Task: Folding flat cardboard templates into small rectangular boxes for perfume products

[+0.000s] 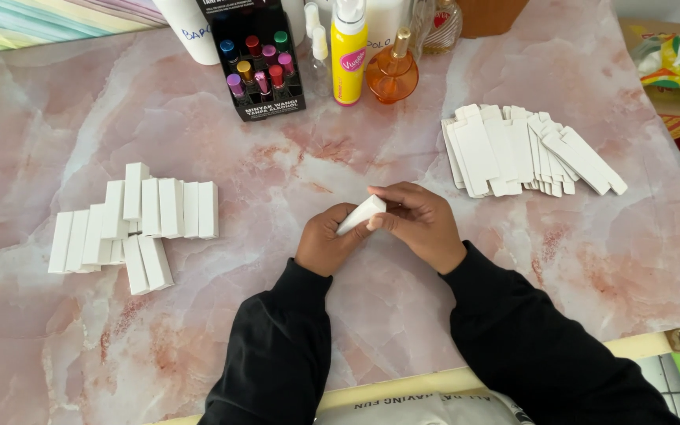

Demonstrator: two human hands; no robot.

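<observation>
Your left hand (326, 240) and right hand (421, 223) are both closed around one small white carton (361, 214), which sits tilted between them just above the middle of the pink marbled table (277, 165); your left fingers wrap its lower end while your right fingertips pinch the upper end, where a flap seems to be getting pressed in, though your fingers cover that end and you cannot tell whether it is shut. To your left lies a cluster of folded white boxes (137, 224), packed side by side with a few laid across the others, so by the look of it a fair share of the folding is done. To your right, well apart from your hands, a fanned stack of flat white blanks (525, 151) is waiting, and it looks like at least as much work as what is finished. At the far edge stand a black display rack of small coloured vials (259, 64), a yellow spray bottle (349, 51) and an orange round bottle (392, 72), all cut off at the top by the frame. How many blanks overlap in the stack is hard to count, and a cardboard box (670, 71) at the right edge shows only partly
</observation>
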